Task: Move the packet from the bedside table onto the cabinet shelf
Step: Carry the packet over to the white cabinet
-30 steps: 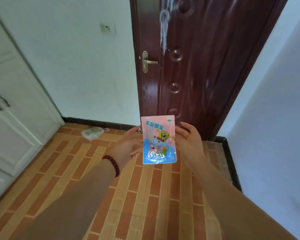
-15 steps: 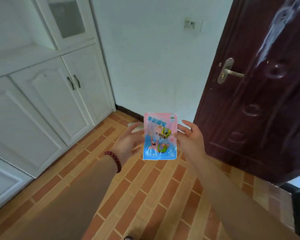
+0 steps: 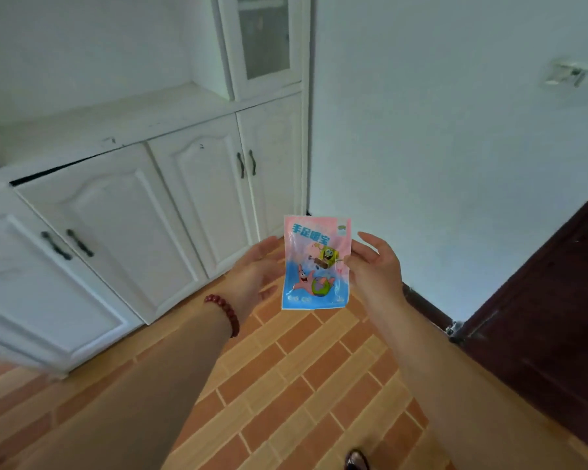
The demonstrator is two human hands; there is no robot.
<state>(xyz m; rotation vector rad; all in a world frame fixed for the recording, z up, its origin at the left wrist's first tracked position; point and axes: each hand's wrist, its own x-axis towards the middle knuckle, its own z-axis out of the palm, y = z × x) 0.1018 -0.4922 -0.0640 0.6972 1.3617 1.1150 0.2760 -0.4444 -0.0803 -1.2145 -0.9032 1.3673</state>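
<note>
Packet [image 3: 315,262] upright in mid-air, pinched at its right edge by right hand [image 3: 375,271]; other fingers [image 3: 370,239] splayed. Left hand [image 3: 257,271] just left of packet, fingers loosely spread, contact w/ packet unclear. Beyond left fingertips: white cabinet [image 3: 190,184] w/ bare shelf [image 3: 143,110] above its doors. Brick-pattern floor [image 3: 302,385] below.

Pink-and-blue cartoon packet [image 3: 315,262] held upright in mid-air; white cabinet shelf [image 3: 123,120] apparently bare.
</note>
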